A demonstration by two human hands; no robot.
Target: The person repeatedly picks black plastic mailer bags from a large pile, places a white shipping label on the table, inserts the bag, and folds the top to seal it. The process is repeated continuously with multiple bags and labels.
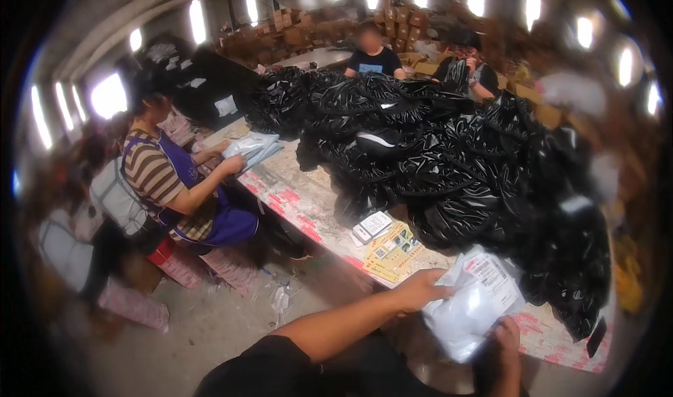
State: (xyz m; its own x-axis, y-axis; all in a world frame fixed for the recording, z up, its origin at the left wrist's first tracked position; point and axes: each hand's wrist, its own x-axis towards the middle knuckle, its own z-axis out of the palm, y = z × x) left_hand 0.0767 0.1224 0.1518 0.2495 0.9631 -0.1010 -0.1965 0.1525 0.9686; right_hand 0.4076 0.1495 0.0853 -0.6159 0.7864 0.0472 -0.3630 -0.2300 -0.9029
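My left hand (420, 290) grips the left edge of a pale grey plastic mailing bag (459, 316), its thumb lying on top. My right hand (506, 335) is closed on the bag's lower right edge, partly in shadow. A white printed label (494, 276) is on the bag's upper face. The bag is held over the near edge of the table (301, 197). Beyond it lie yellow printed cards (389, 253) and a small stack of white labels (371, 226). A big heap of shiny black plastic-looking items (463, 179) covers much of the table.
At the left, a co-worker in a striped shirt and purple apron (175, 172) handles pale bags (256, 146). Two people (376, 60) are across the table behind the heap. Wrapped stools (133, 304) stand at lower left. Cardboard boxes (403, 25) are stacked at the back.
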